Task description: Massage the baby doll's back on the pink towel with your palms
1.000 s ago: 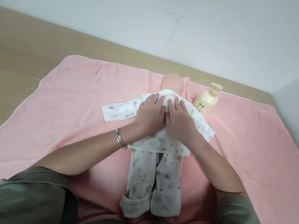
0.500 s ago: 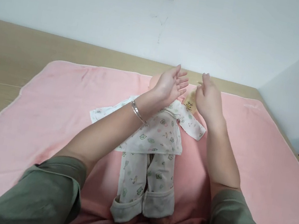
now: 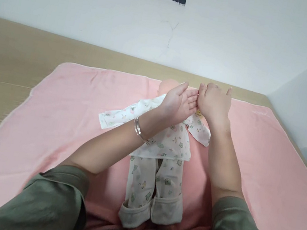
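Over the doll, laid out on the pink blanket, holding the left hand open, palm up, close to the right hand. Beside the doll's shoulder, covering most of the bottle with that right hand, can't tell whether gripping. Careful: could topple the bottle against the doll by pushing off-centre on soft fabric.

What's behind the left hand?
Visible past the left hand: part of the doll's head, its printed shirt and pink blanket. Hand and forearm cover the shirt's upper middle and some of the head; can't see what's there.
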`<state>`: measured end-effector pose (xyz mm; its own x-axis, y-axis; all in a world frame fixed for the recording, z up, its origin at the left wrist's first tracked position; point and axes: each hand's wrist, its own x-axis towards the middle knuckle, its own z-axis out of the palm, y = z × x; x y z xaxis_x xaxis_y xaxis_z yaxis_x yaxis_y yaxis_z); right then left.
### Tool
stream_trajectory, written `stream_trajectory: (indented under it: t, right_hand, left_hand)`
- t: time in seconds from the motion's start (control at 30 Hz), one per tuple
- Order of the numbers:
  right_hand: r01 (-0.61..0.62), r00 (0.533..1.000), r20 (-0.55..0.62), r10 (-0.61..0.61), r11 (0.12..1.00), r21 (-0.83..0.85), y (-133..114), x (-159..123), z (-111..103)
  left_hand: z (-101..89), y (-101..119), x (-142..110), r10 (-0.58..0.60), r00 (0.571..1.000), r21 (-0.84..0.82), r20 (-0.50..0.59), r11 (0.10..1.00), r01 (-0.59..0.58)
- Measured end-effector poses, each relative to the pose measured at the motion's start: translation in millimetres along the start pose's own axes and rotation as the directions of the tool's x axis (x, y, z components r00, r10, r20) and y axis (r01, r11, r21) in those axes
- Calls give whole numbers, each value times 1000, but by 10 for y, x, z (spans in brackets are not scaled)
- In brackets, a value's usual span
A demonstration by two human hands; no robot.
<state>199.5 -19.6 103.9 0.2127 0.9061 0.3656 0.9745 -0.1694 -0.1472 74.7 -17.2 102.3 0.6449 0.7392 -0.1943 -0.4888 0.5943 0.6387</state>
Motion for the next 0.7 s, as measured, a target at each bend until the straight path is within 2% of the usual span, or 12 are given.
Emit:
stream_trajectory:
  t: [0.13,0.23,0.3,0.4,0.47,0.5,0.6,0.7]
  right_hand:
    - [-27,999,39,27,1000,5,-1,-20,-12]
    - [4,998,60,-6,999,43,-106,-142,-78]
    - [102,994,29,-105,990,93,-282,-318,-147]
    - [329,944,-89,-317,926,184,-612,-698,-252]
    - [392,915,-195,-353,894,219,-773,-966,-302]
    - [417,904,-199,-378,881,223,-819,-1088,-315]
    - [471,881,-103,-461,846,248,-875,-1360,-279]
    - [465,869,19,-494,830,308,-995,-1493,-89]
  left_hand:
    - [-95,41,-384,-16,997,77,-71,997,21]
    - [-83,68,-601,9,994,93,-109,996,1]
    - [-34,90,-707,51,996,82,-78,996,-44]
    - [54,147,-836,139,990,42,-2,989,-138]
    - [91,201,-911,154,987,21,40,988,-155]
    - [99,226,-945,152,986,22,70,988,-153]
    - [103,251,-1029,154,975,56,163,985,-165]
    - [113,168,-1107,143,985,18,100,989,-145]
